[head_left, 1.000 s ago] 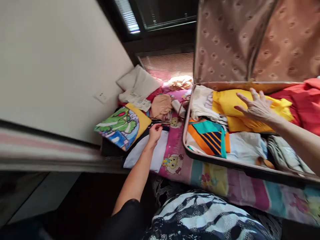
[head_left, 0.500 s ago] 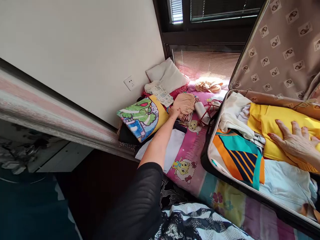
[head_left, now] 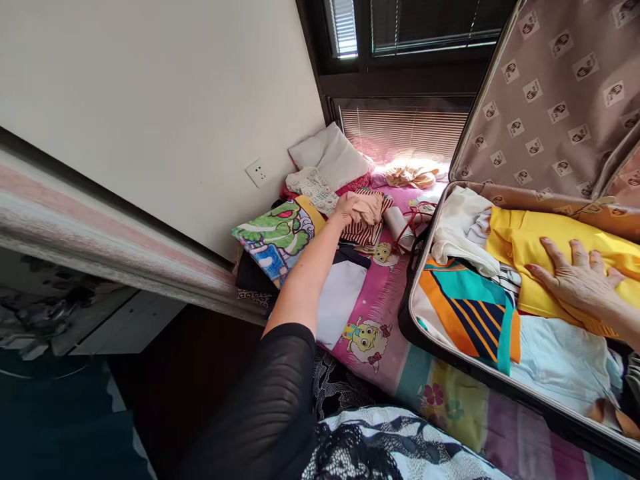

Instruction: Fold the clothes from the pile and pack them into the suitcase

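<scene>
My left hand (head_left: 347, 209) reaches out to a pile of clothes and is closed on a bunched peach-coloured garment (head_left: 369, 207). Below that garment lies a red-and-white striped garment (head_left: 361, 231). Just left of my forearm is a folded cloth printed with a green cartoon figure (head_left: 280, 235). My right hand (head_left: 580, 272) rests flat, fingers spread, on a folded yellow garment (head_left: 520, 241) in the open suitcase (head_left: 409, 313). Beside the yellow garment in the suitcase are a white garment (head_left: 457, 227), a teal, orange and navy garment (head_left: 475, 307) and a pale blue garment (head_left: 563, 347).
A white cylindrical object (head_left: 397, 225) with red cord lies between the pile and the suitcase. A pale pillow (head_left: 333, 157) leans in the corner by the wall (head_left: 150, 100). The suitcase lid (head_left: 545, 100) stands raised at right. A cartoon-print sheet (head_left: 390, 333) covers the surface.
The peach garment, spread flatter before, is now gathered up in my left hand, showing more of the striped garment. My right hand stays on the yellow garment. The view has shifted slightly.
</scene>
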Demonstrator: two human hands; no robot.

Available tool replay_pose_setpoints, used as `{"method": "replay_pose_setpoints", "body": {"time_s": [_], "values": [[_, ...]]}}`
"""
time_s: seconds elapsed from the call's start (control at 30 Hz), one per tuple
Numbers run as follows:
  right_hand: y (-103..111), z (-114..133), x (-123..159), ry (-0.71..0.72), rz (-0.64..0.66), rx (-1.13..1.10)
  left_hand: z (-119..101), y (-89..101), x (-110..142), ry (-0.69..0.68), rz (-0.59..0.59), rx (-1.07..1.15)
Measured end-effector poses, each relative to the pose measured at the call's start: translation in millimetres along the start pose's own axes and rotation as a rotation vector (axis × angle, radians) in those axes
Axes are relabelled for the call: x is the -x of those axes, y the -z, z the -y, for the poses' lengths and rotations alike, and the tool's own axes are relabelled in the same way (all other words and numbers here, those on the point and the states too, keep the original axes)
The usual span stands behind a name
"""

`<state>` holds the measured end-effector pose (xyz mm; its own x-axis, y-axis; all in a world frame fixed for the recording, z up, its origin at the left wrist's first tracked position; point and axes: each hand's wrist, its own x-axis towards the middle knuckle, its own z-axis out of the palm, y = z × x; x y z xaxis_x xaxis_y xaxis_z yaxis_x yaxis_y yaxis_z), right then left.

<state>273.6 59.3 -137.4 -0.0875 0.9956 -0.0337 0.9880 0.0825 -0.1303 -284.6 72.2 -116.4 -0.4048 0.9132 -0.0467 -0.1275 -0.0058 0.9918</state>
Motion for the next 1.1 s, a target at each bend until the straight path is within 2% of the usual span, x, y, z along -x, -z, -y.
{"method": "replay_pose_setpoints", "body": {"time_s": [0.07, 0.17, 0.27, 0.33, 0.4, 0.47, 0.53, 0.63, 0.73, 0.87, 0.97, 1.03, 1.1], "values": [[-1.6, -1.0, -0.9, -0.003, -0.005, -0.003, -22.3, 1.5, 2.7, -0.013, 0.026, 0.067], [4.9, 0.7, -5.2, -0.007, 0.015, -0.003, -58.9, 1.6, 20.1, -0.098, 0.181, 0.163], [34.2, 19.0, -7.0, -0.014, 0.035, 0.001, -92.1, -3.9, 51.4, -0.221, 0.316, 0.119], [65.1, 46.4, 0.0, 0.043, -0.076, -0.063, -108.9, -12.3, 76.4, -0.291, 0.384, 0.063], [96.7, 84.2, 15.8, 0.199, -0.201, -0.262, -120.8, -25.5, 102.3, -0.333, 0.481, 0.027], [121.1, 125.5, 37.6, 0.417, -0.115, -0.596, -128.3, -43.2, 127.5, -0.367, 0.599, -0.001], [134.5, 160.4, 61.0, 0.614, -0.078, -0.792, -132.4, -63.5, 150.6, -0.417, 0.707, -0.046], [138.4, 183.1, 91.1, 0.736, 0.069, -0.998, -132.7, -93.4, 177.1, -0.499, 0.838, -0.141], [138.9, 164.8, 112.3, 0.647, 0.234, -1.087, -124.1, -118.4, 191.6, -0.543, 0.876, -0.174], [152.1, 107.1, 131.5, 0.480, 0.414, -0.970, -97.2, -151.6, 199.5, -0.523, 0.852, -0.074], [162.8, 65.5, 142.0, 0.389, 0.354, -0.934, -76.2, -186.9, 204.8, -0.466, 0.908, -0.018], [165.8, 41.2, 147.6, 0.316, 0.273, -0.922, -66.5, -215.7, 209.6, -0.444, 0.953, -0.001], [165.9, 17.8, 151.1, 0.265, 0.261, -0.900, -59.1, -245.8, 215.4, -0.408, 1.000, 0.013]]}}
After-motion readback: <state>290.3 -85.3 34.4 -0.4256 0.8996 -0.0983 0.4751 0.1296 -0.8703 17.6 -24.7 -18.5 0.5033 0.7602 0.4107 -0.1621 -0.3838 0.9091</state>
